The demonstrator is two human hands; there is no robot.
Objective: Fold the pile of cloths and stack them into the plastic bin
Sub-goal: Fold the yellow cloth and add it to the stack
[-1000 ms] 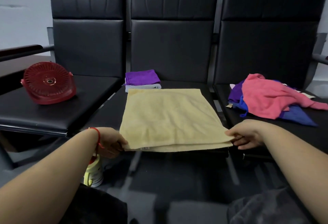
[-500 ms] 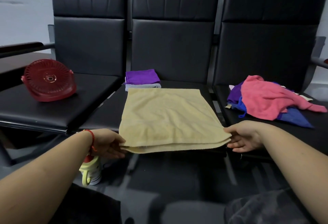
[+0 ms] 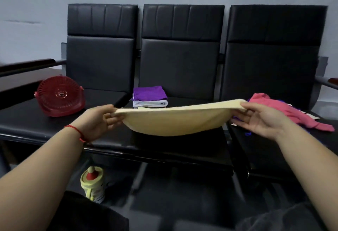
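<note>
Yellow cloth (image 3: 173,121) hangs over the middle seat (image 3: 164,144), and we pinch its two ends, left hand (image 3: 98,121) and right hand (image 3: 259,119) each gripping an end. It sags, doubled and soft. Two folded cloths (image 3: 150,96) sit stacked far on that seat. We judge plenty left: the pile (image 3: 292,113) waits far right, and no bin shows.

Both forearms bare, no sleeves in view. Thin red string bracelet (image 3: 77,132) round wrist of left hand (image 3: 97,121). Right hand (image 3: 263,119) without rings or watch. Dark fabric at bottom edge, possibly trousers.
</note>
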